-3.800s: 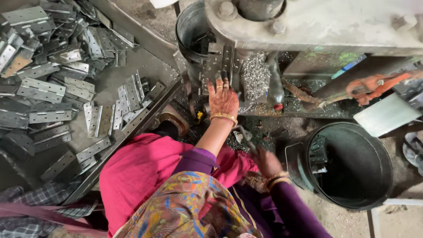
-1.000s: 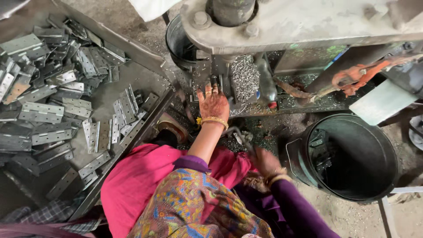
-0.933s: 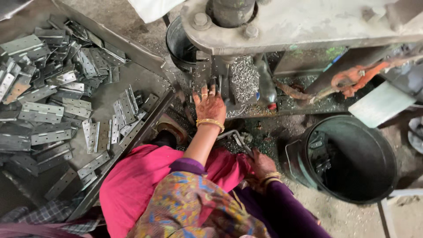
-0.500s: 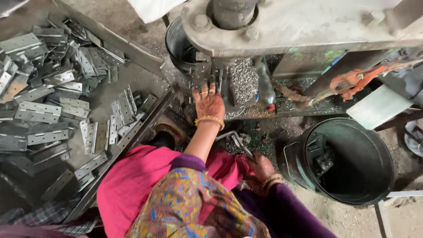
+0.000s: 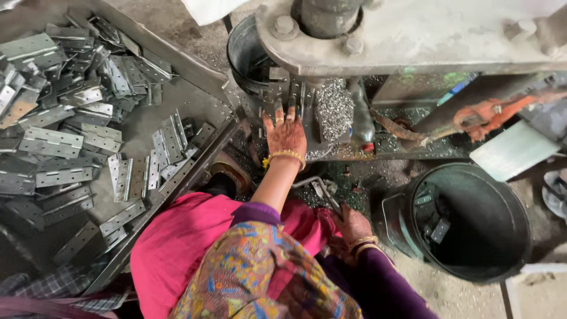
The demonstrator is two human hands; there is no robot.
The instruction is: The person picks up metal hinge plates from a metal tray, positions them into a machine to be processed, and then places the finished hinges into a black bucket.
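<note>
My left hand (image 5: 286, 134) reaches up to the bed of the grey press machine (image 5: 413, 35). Its fingers are spread and lie flat on small metal plates (image 5: 283, 97) under the press head. My right hand (image 5: 352, 227) is low beside my lap, with its fingers curled at the end of a bent metal bar (image 5: 319, 188). Bangles sit on both wrists. A heap of silver metal shavings (image 5: 333, 109) lies just right of my left hand.
A metal tray (image 5: 195, 100) on the left holds several loose grey hinges (image 5: 53, 142). A dark green bucket (image 5: 472, 218) with a few hinges inside stands at the right. A second bucket (image 5: 245, 53) sits behind the press. An orange tool (image 5: 496, 109) lies at the far right.
My left hand has slid a little further up onto the press bed, fingers spreading over the plates. My right hand has stayed low by my lap.
</note>
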